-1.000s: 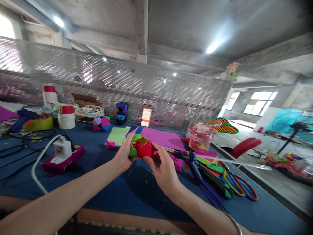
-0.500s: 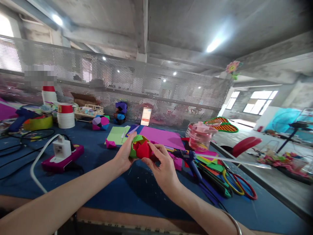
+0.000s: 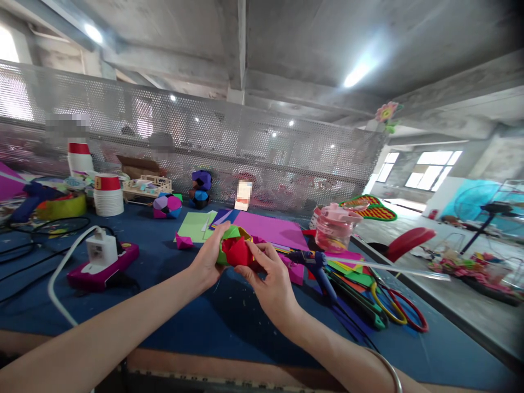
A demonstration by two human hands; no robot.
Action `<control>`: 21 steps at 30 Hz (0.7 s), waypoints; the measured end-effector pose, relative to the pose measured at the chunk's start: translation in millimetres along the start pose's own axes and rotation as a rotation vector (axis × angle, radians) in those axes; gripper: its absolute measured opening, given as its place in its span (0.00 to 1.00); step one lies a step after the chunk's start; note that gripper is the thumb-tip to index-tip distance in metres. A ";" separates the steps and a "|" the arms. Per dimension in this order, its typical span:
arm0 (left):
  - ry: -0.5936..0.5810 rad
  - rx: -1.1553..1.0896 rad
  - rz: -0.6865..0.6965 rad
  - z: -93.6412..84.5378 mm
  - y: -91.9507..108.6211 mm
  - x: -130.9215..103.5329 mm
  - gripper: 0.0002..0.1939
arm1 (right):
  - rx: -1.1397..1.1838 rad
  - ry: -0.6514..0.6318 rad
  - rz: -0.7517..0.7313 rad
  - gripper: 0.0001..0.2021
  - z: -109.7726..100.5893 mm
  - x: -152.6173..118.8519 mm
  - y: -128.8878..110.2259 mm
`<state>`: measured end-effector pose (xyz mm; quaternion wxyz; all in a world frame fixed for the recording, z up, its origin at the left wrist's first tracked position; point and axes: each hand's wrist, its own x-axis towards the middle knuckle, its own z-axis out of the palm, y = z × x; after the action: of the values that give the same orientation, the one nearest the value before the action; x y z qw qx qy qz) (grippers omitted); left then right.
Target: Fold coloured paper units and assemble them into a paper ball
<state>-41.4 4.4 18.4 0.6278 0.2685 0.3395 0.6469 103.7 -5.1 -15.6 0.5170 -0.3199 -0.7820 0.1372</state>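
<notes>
A folded paper piece (image 3: 237,251), red in front with green and some yellow behind, is held above the blue table (image 3: 196,327). My left hand (image 3: 209,256) grips its green left side. From the right, my right hand (image 3: 268,275) presses the red part between thumb and fingers. Its far side is hidden by the hands. Just left of my left hand lies a small magenta folded paper (image 3: 184,241). Behind are light green sheets (image 3: 192,226) and a large purple sheet (image 3: 272,228). A blue glue gun (image 3: 313,262) lies right of my right hand.
Green-handled cutter (image 3: 362,303), scissors (image 3: 413,311) and a pink jar (image 3: 333,226) are at the right. On the left are a power strip (image 3: 104,267) with cables, paper cups (image 3: 108,195) and a paper ball (image 3: 167,206). A lit phone (image 3: 243,195) leans against the mesh screen (image 3: 270,158).
The fingers of my right hand have shifted slightly on the red paper. Both hands still hold the piece, and the whole view has drifted a little.
</notes>
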 end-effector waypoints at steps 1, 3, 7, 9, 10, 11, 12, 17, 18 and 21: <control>-0.005 -0.004 0.010 0.7 0.0 -0.6 0.12 | 0.003 -0.002 -0.001 0.22 0.0 -0.2 0.2; -0.028 -0.011 0.024 1.3 0.4 -0.4 0.11 | 0.006 -0.003 -0.002 0.22 0.0 -0.6 0.0; -0.150 0.008 0.008 -2.9 6.0 6.7 0.11 | -0.013 -0.003 -0.012 0.24 -2.1 -0.9 -4.8; -0.228 0.020 -0.006 -8.1 12.9 11.7 0.14 | -0.018 -0.016 -0.014 0.27 -5.5 -0.3 -9.0; -0.266 0.021 0.004 -11.2 17.3 14.0 0.14 | -0.015 -0.018 -0.008 0.28 -7.9 0.3 -10.9; -0.302 0.022 0.018 -14.4 21.9 15.9 0.15 | -0.011 -0.008 0.005 0.27 -10.4 1.2 -12.4; -0.333 0.027 0.022 -17.7 26.7 17.5 0.16 | -0.007 0.012 0.019 0.24 -12.9 2.4 -13.2; -0.387 0.040 0.022 -29.8 51.7 19.8 0.23 | -0.013 0.104 0.080 0.13 -18.7 9.0 -4.5; -0.383 0.032 0.053 -31.2 58.0 19.2 0.24 | -0.019 0.091 0.099 0.12 -18.0 9.7 -1.0; -0.373 -0.030 0.197 -35.3 81.1 16.1 0.25 | -0.050 0.014 0.132 0.11 -13.1 11.2 9.1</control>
<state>-120.9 18.4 58.0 0.6174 0.4062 0.1800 0.6492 115.8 7.4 -6.9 0.5040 -0.3846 -0.7589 0.1491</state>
